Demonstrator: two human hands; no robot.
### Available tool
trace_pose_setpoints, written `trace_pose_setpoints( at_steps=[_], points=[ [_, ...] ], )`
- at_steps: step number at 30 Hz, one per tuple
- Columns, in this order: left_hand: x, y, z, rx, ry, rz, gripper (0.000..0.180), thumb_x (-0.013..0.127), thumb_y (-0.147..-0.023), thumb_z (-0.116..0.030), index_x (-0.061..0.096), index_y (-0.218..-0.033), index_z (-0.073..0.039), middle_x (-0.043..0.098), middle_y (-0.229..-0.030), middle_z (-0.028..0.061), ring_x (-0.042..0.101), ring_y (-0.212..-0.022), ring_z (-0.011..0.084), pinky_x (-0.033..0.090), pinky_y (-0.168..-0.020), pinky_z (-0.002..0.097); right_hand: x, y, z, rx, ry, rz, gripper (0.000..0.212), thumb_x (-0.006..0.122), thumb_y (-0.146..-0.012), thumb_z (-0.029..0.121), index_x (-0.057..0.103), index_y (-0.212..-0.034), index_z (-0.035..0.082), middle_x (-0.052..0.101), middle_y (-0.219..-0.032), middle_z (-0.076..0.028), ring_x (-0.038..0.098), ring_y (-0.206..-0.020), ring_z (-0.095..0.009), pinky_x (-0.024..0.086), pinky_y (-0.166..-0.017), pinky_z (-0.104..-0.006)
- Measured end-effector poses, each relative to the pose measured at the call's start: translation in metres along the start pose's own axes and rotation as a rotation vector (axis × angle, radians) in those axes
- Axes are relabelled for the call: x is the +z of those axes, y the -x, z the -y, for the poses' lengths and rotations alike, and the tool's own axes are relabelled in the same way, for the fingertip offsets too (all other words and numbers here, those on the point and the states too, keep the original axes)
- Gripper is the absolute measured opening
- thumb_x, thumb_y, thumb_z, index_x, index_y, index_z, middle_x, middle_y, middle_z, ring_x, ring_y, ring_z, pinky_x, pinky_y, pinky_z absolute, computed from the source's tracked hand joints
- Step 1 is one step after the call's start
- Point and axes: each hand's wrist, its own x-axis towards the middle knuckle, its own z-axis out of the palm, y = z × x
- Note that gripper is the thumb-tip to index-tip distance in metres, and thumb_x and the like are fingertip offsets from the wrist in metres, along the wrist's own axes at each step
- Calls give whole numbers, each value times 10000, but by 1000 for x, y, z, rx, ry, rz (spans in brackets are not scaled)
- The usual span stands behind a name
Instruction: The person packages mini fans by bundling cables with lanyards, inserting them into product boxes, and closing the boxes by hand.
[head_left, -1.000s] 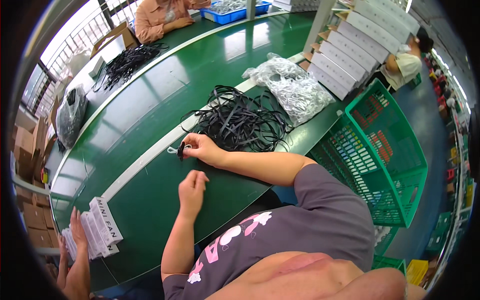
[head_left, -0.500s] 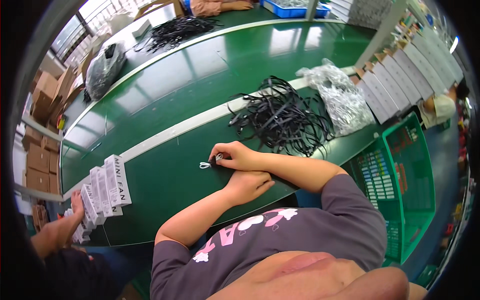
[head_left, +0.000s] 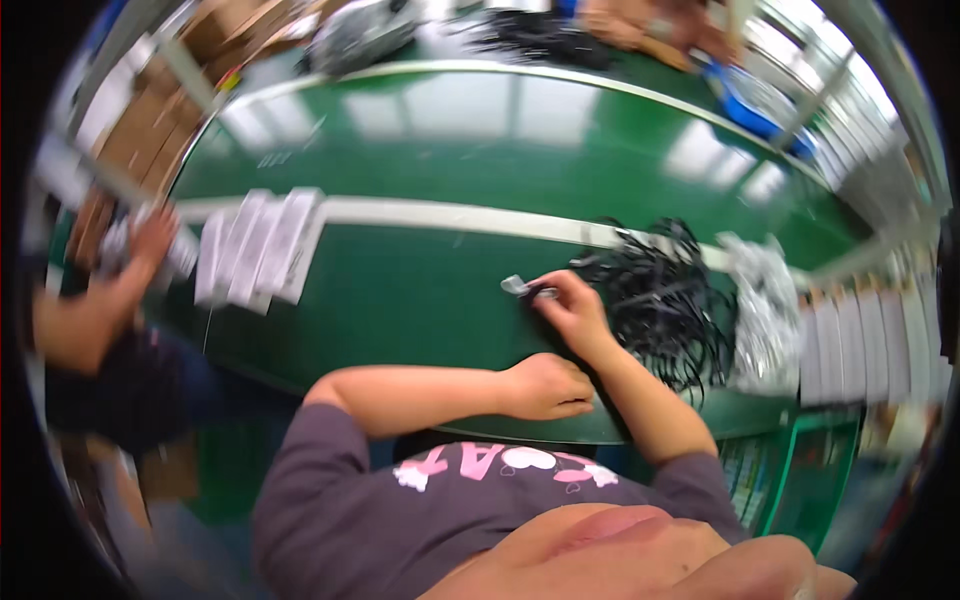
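Note:
My right hand (head_left: 572,312) is above the green table, its fingers closed on a small bundled cable (head_left: 516,287) with a pale loop sticking out to the left and a dark middle. Nearer the table's front edge rests my left hand (head_left: 550,387), fingers curled in, with nothing showing in it. The two hands are apart. Just right of my right hand lies a tangled pile of black straps (head_left: 668,305), which look like lanyards. Beside that pile is a clear plastic bag (head_left: 765,320) of shiny contents. The picture is blurred, so fine detail is lost.
White boxes (head_left: 255,245) lie in a row at left; beyond them a co-worker's hand (head_left: 150,240) touches more white boxes. Pale boxes (head_left: 860,345) stand at right above a green crate (head_left: 810,480). A white strip (head_left: 430,212) crosses the table. Another person's arm (head_left: 640,35) shows at the far side.
The view has swung, shifting the whole scene. My right hand, still holding the bundled cable, has moved away from my left hand, which its forearm no longer crosses closely.

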Motion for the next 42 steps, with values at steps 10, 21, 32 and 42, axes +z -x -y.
trace_pose_setpoints(
  at_steps=[10, 21, 32, 42],
  points=[
    [10, 2, 4, -3, 21, 3, 271, 609, -900, -285, 570, -749, -64, 587, -722, 96, 603, -727, 323, 472, -629, 466, -12, 0, -14, 22, -276, 32, 135, 601, -936, -14, 597, -1071, -12, 652, -1008, -48, 627, -944, -115, 512, -874, -265],
    [11, 3, 5, -21, 1, 8, 235, 620, -882, -291, 640, -779, -80, 642, -743, 72, 631, -762, 298, 488, -667, 451, -10, 0, -10, 48, -303, 42, 129, 627, -933, 20, 597, -1058, 11, 645, -963, -20, 606, -889, -94, 474, -842, -231],
    [14, 5, 6, -14, -6, -6, 251, 613, -887, -307, 656, -787, -81, 655, -755, 71, 638, -770, 300, 497, -679, 444, -9, -2, -13, 17, -267, 90, 138, 616, -940, 23, 595, -1075, 5, 631, -985, -28, 595, -899, -104, 473, -841, -242],
    [25, 2, 13, 47, -35, -40, 246, 605, -900, -321, 665, -805, -102, 674, -773, 60, 647, -759, 287, 493, -657, 435, -16, -2, -20, 9, -222, 78, 144, 613, -938, 14, 582, -1077, -10, 647, -1039, -63, 618, -925, -124, 485, -880, -257]
  ],
)
